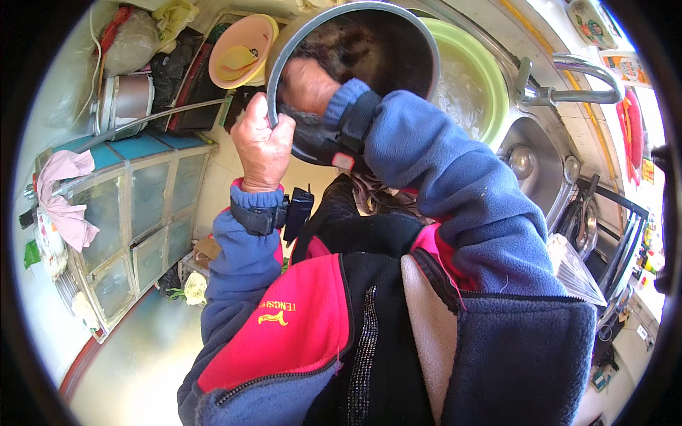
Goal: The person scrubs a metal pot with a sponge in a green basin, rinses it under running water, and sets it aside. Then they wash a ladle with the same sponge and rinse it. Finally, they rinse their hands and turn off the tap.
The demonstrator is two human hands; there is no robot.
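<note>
A large round pot (397,58) with a dark, stained interior is held tilted, its wide mouth facing up towards me. My left hand (262,142) grips the pot's rim at the near left, with the thumb against the edge. Inside the pot, my right hand (308,88) is pressed low against the wall and blurred by motion. Its fingers are hard to make out, so I cannot tell whether it holds anything. Right beside the pot, a light green basin (495,90) holds cloudy water and sits at the metal sink (538,141).
A chrome faucet (573,96) reaches over the sink area. Pink and yellow nested bowls (217,61) stand left of the pot. Farther left is a low glass-fronted cabinet (146,197) with a pink cloth (66,181) on it. A dark rack (620,234) with cookware stands at the right.
</note>
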